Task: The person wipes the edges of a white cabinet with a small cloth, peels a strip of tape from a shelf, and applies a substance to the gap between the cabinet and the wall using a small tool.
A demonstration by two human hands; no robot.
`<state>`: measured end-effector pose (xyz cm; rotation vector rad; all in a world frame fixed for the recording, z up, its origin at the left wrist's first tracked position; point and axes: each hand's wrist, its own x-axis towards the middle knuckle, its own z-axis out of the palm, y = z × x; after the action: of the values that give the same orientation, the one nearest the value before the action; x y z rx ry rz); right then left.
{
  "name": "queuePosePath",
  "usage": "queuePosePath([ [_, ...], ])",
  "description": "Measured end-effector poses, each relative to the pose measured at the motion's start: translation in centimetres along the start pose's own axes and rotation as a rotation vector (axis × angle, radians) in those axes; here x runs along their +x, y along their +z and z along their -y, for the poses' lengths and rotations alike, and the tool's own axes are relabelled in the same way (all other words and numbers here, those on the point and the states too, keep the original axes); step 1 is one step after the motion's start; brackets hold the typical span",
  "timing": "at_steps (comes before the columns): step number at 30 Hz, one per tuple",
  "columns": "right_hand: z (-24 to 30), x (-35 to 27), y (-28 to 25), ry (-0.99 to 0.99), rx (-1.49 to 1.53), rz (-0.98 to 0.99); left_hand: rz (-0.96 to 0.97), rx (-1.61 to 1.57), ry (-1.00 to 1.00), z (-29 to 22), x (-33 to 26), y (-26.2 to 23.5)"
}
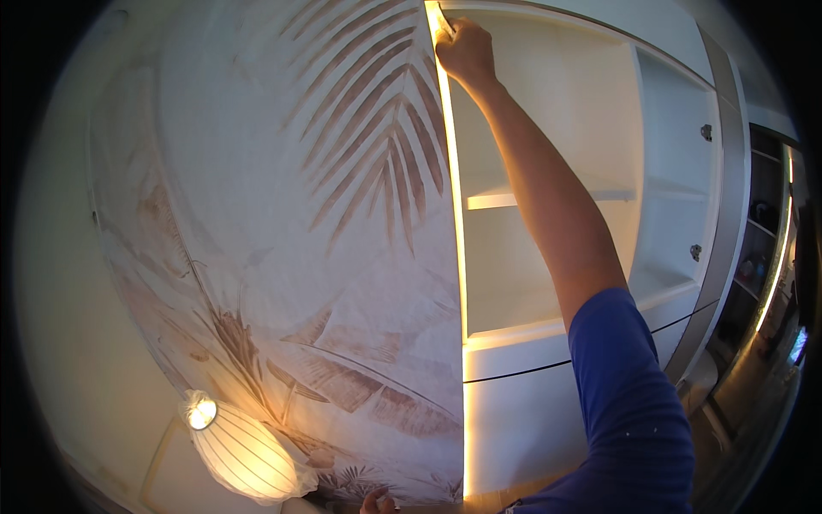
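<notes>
My right arm reaches up across the white cabinet [548,111]. At the top of the lit strip [456,214] between cabinet and wall, my right hand [467,51] is closed on a thin, narrow tool [444,20]. Its kind is too small to make out, and its tip lies against the edge where the mural wallpaper [231,154] ends. Low in the picture, my left hand [378,502] shows only in part, in front of the mural's bottom. Its fingers look curled; whatever they may hold is hidden.
A glowing, ribbed lantern lamp [248,450] wrapped in clear film hangs at the lower left. Shelves [548,199] cross the open cabinet, with metal hinges [695,252] on its right side. Dark shelving [762,214] with a light strip stands at the far right.
</notes>
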<state>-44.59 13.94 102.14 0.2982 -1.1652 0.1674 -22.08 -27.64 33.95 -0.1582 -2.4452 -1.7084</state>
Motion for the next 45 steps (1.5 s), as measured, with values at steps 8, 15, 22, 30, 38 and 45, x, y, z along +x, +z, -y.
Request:
queuePosePath([
  [8, 2.3, -0.2, -3.1, 0.281, -0.048, 0.314, -0.007, -0.235, -0.186, 7.0, -0.3, 1.5],
  [15, 4.5, -7.9, -7.3, 0.246, 0.023, 0.321, -0.05, -0.288, -0.05, 5.1, -0.4, 2.5],
  [22, 6.4, -15.3, -9.0, 0.222, 0.147, 0.197, -0.064, -0.218, -0.164, 5.0, -0.1, 2.6],
  [30, 4.7, -11.1, -7.1, 0.163, 0.111, 0.156, -0.05, -0.272, -0.191, 4.8, -0.3, 3.6],
  [38, 4.5, -11.0, -6.2, 0.118, 0.119, 0.11, -0.052, -0.276, -0.185, 5.0, -0.4, 3.0],
  [45, 0.2, -0.5, -0.1, 0.145, -0.085, 0.175, -0.065, -0.257, -0.197, 7.6, 0.2, 1.6],
])
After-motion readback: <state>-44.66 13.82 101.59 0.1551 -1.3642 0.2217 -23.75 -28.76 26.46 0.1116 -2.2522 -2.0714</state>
